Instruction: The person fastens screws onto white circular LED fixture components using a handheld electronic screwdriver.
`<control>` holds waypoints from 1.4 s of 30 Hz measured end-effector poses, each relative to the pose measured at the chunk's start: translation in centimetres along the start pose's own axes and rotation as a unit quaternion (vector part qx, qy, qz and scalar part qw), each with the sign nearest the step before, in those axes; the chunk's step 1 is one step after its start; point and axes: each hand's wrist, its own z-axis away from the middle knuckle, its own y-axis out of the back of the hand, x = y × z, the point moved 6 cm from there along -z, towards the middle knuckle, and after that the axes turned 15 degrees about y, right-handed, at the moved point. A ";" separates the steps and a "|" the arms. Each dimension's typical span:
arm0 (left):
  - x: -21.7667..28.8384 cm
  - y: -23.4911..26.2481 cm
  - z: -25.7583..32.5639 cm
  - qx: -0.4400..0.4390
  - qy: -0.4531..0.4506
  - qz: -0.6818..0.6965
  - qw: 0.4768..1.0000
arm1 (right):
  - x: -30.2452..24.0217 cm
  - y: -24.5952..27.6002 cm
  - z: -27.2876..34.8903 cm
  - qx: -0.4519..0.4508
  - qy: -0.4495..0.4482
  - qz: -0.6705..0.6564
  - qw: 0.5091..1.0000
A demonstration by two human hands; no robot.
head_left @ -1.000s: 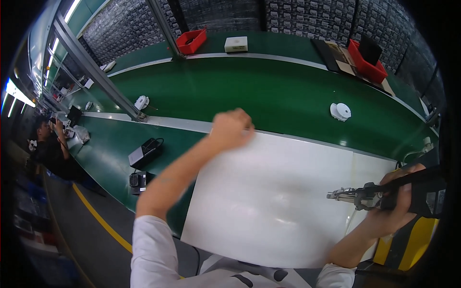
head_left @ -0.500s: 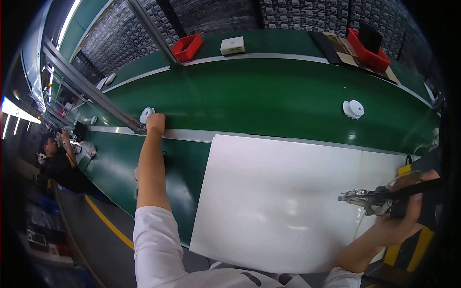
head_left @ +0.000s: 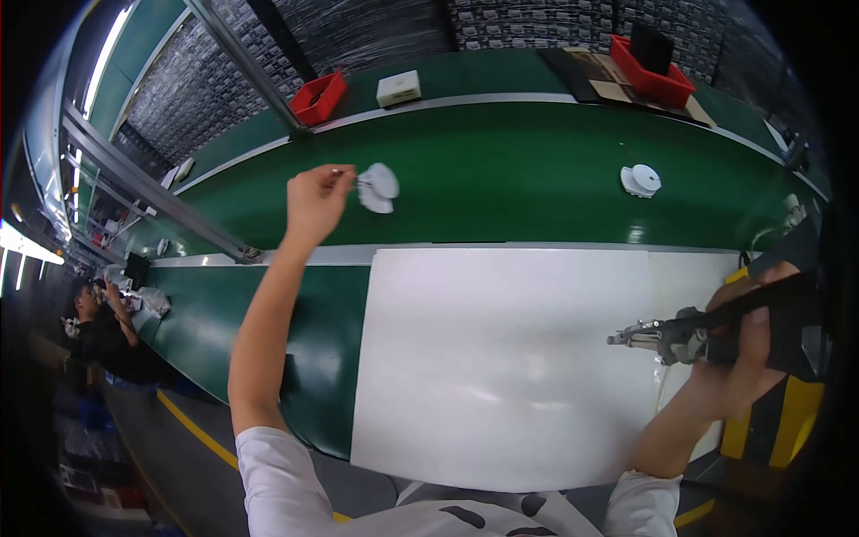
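My left hand (head_left: 318,202) is closed, thumb and fingers pinching the edge of a white plastic part with two round discs (head_left: 381,186). That part is tilted above the green belt, a little blurred. At the right, my right hand (head_left: 744,345) is wrapped round a grey-and-black hand tool with a narrow metal nose (head_left: 662,338). The tool's nose points left over the white board (head_left: 492,358); part of its body is dark and hard to make out. Another white disc part (head_left: 642,181) sits at the right on the green belt (head_left: 501,170).
On the ledge behind the belt are a red bin (head_left: 318,98), a small white box (head_left: 398,89), flat cardboard (head_left: 598,73) and another red bin (head_left: 651,76). A metal post (head_left: 157,179) rises at the left. Farther left, a person (head_left: 107,327) works at the green bench.
My left hand has lifted the white disc part off the left of the belt and carried it rightward. The view has shifted slightly; my right hand keeps the tool over the board's right side.
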 end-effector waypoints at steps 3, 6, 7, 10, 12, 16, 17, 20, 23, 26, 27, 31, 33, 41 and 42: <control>5.6 -7.4 4.9 -0.140 0.055 0.245 0.958 | -0.3 0.5 0.5 0.070 -0.040 0.045 0.996; 8.4 -12.2 11.8 -0.204 0.128 0.295 0.925 | -1.4 -0.2 0.5 0.079 -0.059 0.087 0.991; 8.4 -13.2 14.2 -0.210 0.145 0.291 0.922 | -1.4 -0.5 0.6 0.090 -0.025 0.097 0.991; 6.1 -15.4 18.9 -0.289 0.189 0.293 0.891 | -1.4 -0.9 0.2 0.092 -0.036 0.103 0.990; 5.4 -14.7 19.8 -0.214 0.109 0.204 0.949 | -0.9 -0.5 0.6 0.089 -0.014 0.122 0.988; 9.5 -10.6 21.3 0.026 -0.219 0.054 0.974 | -0.7 -0.4 0.5 0.044 -0.008 0.126 0.991; 9.2 -11.3 22.9 -0.042 -0.297 0.010 0.954 | -0.6 -0.5 0.5 0.033 -0.010 0.123 0.992; 11.3 -14.0 26.2 -0.217 -0.543 -0.129 0.801 | -0.3 -0.8 0.6 0.036 -0.062 0.104 0.992; 12.0 -16.5 26.9 -0.244 -0.485 -0.066 0.837 | 0.3 -0.8 0.9 0.031 -0.051 0.077 0.995; 13.8 -19.0 28.5 -0.247 -0.469 -0.024 0.847 | 0.3 -1.2 1.0 0.041 -0.069 0.066 0.995; 14.3 -19.7 28.8 -0.234 -0.450 -0.020 0.862 | 0.3 -1.3 1.0 0.038 -0.070 0.070 0.994; 14.7 -20.7 28.8 -0.189 -0.428 -0.026 0.884 | 1.1 -1.5 1.3 0.031 -0.092 0.068 0.993; 14.6 -20.8 28.8 -0.196 -0.423 -0.012 0.885 | 1.2 -2.1 0.7 -0.030 0.001 -0.043 0.999; 15.1 -20.5 28.7 -0.213 -0.432 -0.018 0.876 | 1.2 -3.0 0.6 -0.055 -0.049 0.025 0.997; 15.0 -20.4 28.7 -0.213 -0.429 -0.018 0.877 | 1.2 -3.1 0.8 -0.053 -0.065 0.040 0.996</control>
